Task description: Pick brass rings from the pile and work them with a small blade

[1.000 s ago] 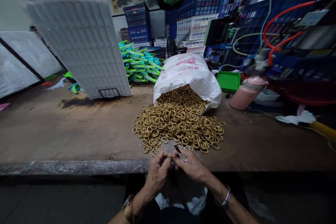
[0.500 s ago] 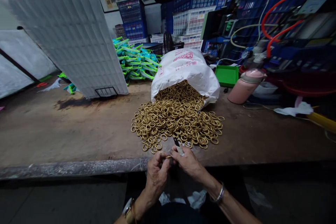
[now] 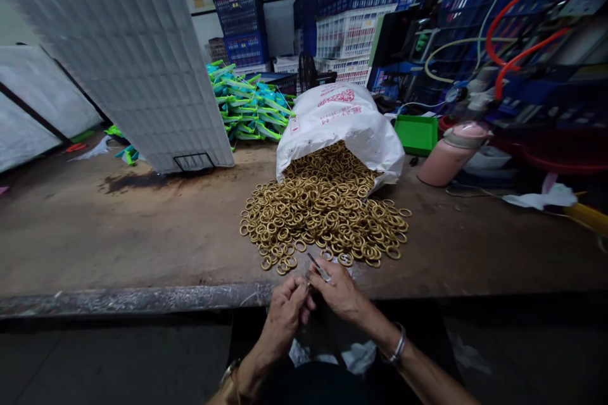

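At the front edge of the worktop (image 3: 142,240), the left hand (image 3: 285,307) is pinching what looks like a single gold-coloured ring (image 3: 308,285) between thumb and fingers; its grip is closing on the piece, though the fingertips are hiding most of it. Right beside it, the right hand (image 3: 338,291) is clasping a slim blade-like tool (image 3: 320,268), whose tip is pointing leftward and away from the wearer. Both sets of fingertips are meeting around the ring, so handling of this one piece appears to be under way rather than finished; what exactly is being done to it is too small to tell.

Beyond the hands, a broad heap of rings (image 3: 313,215) is spilling across the worktop from the mouth of a white sack (image 3: 342,117), which is lying on its side, and many more rings are filling the opening. By that measure, a great deal of stock is remaining. Whether any rings in the heap are already worked is not showing, so the number done is escaping any count.
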Demonstrator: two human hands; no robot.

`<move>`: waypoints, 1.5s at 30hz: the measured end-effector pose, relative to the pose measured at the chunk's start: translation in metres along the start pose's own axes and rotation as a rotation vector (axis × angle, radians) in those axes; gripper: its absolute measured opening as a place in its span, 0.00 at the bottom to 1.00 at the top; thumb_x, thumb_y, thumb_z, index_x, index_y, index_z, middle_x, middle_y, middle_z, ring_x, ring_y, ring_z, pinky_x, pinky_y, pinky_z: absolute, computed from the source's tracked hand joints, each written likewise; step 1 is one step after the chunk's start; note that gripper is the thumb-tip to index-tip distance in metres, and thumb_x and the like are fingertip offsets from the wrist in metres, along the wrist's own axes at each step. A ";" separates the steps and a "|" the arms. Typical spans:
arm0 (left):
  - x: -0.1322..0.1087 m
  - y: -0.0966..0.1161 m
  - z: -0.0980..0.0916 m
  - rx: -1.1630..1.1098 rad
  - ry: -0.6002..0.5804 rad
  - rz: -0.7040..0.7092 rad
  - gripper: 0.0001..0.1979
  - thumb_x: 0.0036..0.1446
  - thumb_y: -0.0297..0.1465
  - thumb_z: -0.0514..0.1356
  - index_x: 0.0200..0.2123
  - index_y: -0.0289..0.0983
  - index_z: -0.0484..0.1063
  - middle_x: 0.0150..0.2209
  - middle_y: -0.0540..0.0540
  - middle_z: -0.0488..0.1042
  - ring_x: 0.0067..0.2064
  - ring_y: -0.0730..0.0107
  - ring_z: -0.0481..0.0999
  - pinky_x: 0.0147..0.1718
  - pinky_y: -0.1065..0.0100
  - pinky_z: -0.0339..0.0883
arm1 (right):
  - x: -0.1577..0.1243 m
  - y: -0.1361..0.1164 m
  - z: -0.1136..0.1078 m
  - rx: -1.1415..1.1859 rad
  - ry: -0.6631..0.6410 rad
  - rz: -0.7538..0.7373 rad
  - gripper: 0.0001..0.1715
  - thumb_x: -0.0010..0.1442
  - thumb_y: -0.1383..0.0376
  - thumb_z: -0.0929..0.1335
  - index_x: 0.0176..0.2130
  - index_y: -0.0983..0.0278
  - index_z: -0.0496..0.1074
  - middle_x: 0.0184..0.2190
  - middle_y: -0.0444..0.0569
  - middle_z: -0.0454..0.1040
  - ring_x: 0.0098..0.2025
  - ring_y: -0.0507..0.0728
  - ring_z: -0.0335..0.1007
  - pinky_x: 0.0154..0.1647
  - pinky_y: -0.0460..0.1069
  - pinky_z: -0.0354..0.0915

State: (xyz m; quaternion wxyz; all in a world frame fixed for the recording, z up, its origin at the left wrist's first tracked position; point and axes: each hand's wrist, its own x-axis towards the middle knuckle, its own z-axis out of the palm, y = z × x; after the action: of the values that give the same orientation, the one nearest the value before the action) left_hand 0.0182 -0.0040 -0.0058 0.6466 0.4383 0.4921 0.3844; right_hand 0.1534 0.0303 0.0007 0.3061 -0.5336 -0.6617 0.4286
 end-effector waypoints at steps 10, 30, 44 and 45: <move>-0.004 0.004 0.006 -0.269 0.043 -0.042 0.16 0.50 0.44 0.55 0.27 0.36 0.62 0.20 0.54 0.63 0.16 0.83 0.56 0.15 0.77 0.52 | 0.002 0.011 0.002 -0.214 0.108 -0.075 0.13 0.57 0.63 0.57 0.24 0.63 0.62 0.19 0.41 0.62 0.22 0.49 0.56 0.25 0.44 0.52; 0.000 0.002 0.001 -0.098 0.125 0.110 0.18 0.50 0.46 0.54 0.25 0.36 0.60 0.17 0.56 0.59 0.17 0.80 0.57 0.18 0.76 0.54 | -0.014 0.007 0.007 -0.518 -0.015 -0.250 0.14 0.45 0.76 0.57 0.31 0.63 0.62 0.24 0.43 0.68 0.25 0.51 0.61 0.26 0.46 0.48; -0.002 0.000 -0.002 -0.038 0.162 0.148 0.17 0.50 0.45 0.54 0.25 0.36 0.62 0.19 0.54 0.63 0.18 0.81 0.59 0.18 0.76 0.54 | -0.012 0.000 0.006 -0.603 -0.106 -0.135 0.17 0.43 0.77 0.57 0.33 0.63 0.64 0.23 0.44 0.71 0.25 0.51 0.63 0.26 0.46 0.48; -0.002 -0.001 -0.003 -0.045 0.161 0.130 0.17 0.50 0.45 0.55 0.25 0.36 0.62 0.20 0.54 0.64 0.17 0.81 0.59 0.18 0.76 0.54 | -0.011 0.000 0.007 -0.619 -0.121 -0.112 0.18 0.44 0.77 0.57 0.34 0.63 0.65 0.23 0.44 0.71 0.25 0.51 0.63 0.25 0.46 0.47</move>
State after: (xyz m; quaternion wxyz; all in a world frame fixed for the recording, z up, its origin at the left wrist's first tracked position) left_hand 0.0153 -0.0060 -0.0065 0.5883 0.4221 0.5042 0.4706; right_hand 0.1498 0.0182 -0.0016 0.1124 -0.5376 -0.8061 0.2204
